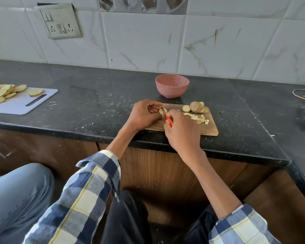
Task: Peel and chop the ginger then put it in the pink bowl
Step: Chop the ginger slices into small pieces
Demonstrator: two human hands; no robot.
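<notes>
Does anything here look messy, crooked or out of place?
Only small things. The switch plate on the wall sits crooked, one corner lifted off the tiles. Pale scraps and smears dot the counter left of the wooden board. The pink bowl stands upright.

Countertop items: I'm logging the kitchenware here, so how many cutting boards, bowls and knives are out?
Cutting boards: 2, wooden board and white board
Bowls: 1, pink bowl
Knives: 1, red-handled knife
Total: 4
</notes>
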